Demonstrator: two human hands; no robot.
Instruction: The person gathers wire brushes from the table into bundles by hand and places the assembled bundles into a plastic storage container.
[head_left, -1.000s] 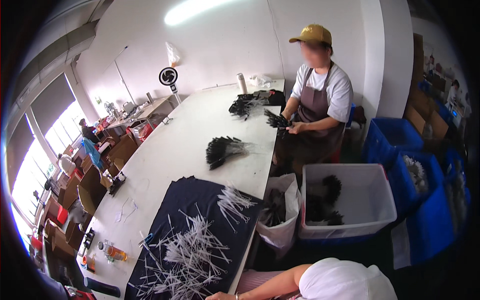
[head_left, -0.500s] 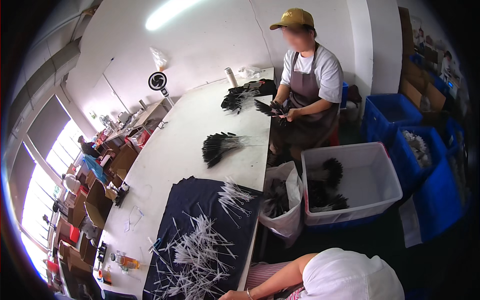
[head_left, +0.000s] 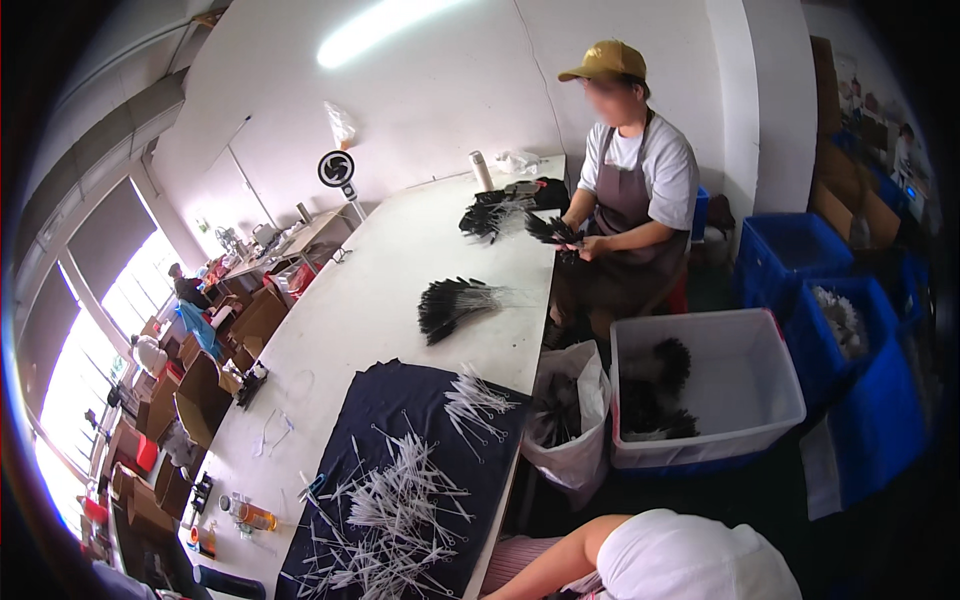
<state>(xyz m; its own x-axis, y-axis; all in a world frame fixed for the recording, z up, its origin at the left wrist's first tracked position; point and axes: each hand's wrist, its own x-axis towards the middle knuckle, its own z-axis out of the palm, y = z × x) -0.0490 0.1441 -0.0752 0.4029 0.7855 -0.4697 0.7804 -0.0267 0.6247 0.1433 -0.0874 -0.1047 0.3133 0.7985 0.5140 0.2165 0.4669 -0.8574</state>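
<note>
My right arm in a white sleeve reaches over the table's near edge. Its hand is cut off by the lower edge of the picture, and my left hand is out of sight. Nearest the arm, a heap of thin white-bristled wire brushes with looped ends lies on a dark cloth. A smaller bunch of white brushes rests at the cloth's right side. Blue-handled scissors, partly covered, lie left of the heap. Farther up the table is a fanned bundle of black-bristled brushes.
Across the white table, a co-worker in cap and apron handles black brushes. To the right stand a white sack, a clear bin holding black brushes, and blue crates. A bottle of amber liquid lies at left.
The whole scene has shifted lower in the picture. My right hand and bracelet, partly visible before at the lower edge, have dropped out of view. The co-worker still holds black brushes.
</note>
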